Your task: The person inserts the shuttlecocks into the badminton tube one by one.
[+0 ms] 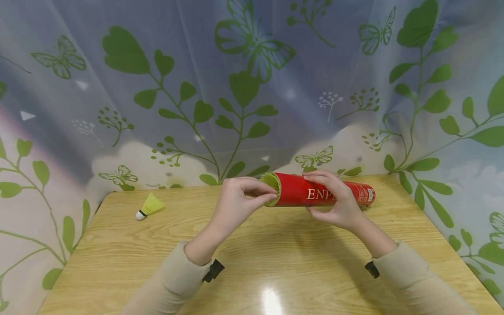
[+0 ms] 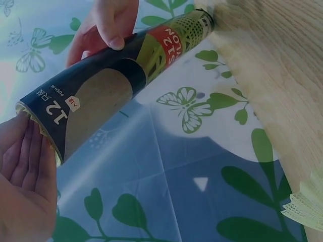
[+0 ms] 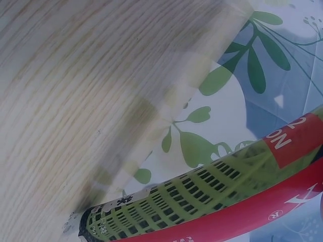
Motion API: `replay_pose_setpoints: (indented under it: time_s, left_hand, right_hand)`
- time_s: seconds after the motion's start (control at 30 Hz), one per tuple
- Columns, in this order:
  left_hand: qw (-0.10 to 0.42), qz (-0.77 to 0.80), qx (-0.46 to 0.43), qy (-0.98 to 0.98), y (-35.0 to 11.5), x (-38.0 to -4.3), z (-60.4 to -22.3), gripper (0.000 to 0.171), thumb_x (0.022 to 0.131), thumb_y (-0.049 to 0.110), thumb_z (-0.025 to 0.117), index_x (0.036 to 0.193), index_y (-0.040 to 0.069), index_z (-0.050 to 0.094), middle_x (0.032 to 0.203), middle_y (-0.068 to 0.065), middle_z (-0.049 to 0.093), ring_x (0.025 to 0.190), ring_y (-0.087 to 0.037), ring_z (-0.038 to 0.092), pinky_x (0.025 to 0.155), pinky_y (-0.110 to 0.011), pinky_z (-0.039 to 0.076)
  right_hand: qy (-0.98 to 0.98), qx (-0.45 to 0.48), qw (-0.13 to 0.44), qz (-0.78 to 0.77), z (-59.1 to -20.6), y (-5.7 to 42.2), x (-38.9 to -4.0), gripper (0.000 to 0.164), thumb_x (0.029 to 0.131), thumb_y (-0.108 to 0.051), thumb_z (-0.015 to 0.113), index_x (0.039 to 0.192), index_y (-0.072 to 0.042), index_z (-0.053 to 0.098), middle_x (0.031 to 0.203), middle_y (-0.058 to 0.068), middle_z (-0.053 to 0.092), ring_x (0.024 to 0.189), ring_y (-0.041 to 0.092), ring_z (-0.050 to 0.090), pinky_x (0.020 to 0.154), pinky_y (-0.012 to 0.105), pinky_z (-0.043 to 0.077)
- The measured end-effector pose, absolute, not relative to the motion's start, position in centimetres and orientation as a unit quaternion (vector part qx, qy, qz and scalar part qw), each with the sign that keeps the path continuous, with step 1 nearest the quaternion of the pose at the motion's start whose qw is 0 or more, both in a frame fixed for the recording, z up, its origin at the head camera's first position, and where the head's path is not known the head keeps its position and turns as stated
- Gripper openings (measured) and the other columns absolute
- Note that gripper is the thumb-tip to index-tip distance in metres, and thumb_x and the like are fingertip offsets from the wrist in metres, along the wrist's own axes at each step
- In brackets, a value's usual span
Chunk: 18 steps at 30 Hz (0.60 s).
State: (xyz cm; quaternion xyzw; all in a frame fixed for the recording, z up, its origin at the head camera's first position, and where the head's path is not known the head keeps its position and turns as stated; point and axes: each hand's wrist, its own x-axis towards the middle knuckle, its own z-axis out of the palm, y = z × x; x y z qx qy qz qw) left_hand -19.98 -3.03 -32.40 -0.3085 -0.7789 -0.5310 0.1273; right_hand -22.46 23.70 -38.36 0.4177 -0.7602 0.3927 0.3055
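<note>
A red shuttlecock tube (image 1: 291, 186) lies sideways, its mouth facing left. My right hand (image 1: 338, 205) grips it round the middle, thumb below and fingers over the top. The yellow-green skirt of a shuttlecock (image 1: 269, 178) shows in the mouth. At that opening, my left hand (image 1: 232, 203) pinches the skirt's edge with thumb and fingers; the fingertips are partly hidden. In the left wrist view the tube (image 2: 108, 93) shows its dark side, with left fingers (image 2: 30, 151) at the mouth. The tube's far end (image 3: 93, 222) is close to the tabletop in the right wrist view.
A loose yellow shuttlecock (image 1: 151, 205) with a white cork lies at the table's left. The wooden table (image 1: 157, 253) ends at the back against a curtain (image 1: 189, 109) printed with leaves and butterflies. Dark straps (image 1: 214, 270) show at both sleeve cuffs.
</note>
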Motion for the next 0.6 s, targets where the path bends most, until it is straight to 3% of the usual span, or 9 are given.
replay_pose_setpoints:
  time_s: [0.37, 0.6]
  left_hand:
    - [0.062, -0.567, -0.303, -0.763, -3.57, -20.04, -32.11, 0.008, 0.076, 0.012, 0.080, 0.083, 0.015, 0.077, 0.081, 0.001, 0.074, 0.068, -0.008, 0.068, 0.062, -0.030, 0.057]
    - [0.058, -0.588, -0.313, -0.744, -3.97, -20.01, -32.18, 0.011, 0.075, 0.013, 0.080, 0.086, 0.014, 0.077, 0.085, 0.000, 0.074, 0.074, -0.011, 0.070, 0.067, -0.032, 0.058]
  right_hand:
    - [-0.764, 0.413, 0.303, 0.391, -38.40, 23.82, -22.42, 0.066, 0.059, -0.005, 0.076, 0.122, 0.001, 0.058, 0.125, 0.017, 0.057, 0.120, 0.023, 0.049, 0.102, 0.021, 0.040]
    - [-0.762, 0.415, 0.307, 0.392, -38.70, 23.96, -22.70, 0.068, 0.057, -0.004, 0.078, 0.121, 0.002, 0.058, 0.125, 0.018, 0.057, 0.121, 0.023, 0.049, 0.103, 0.021, 0.039]
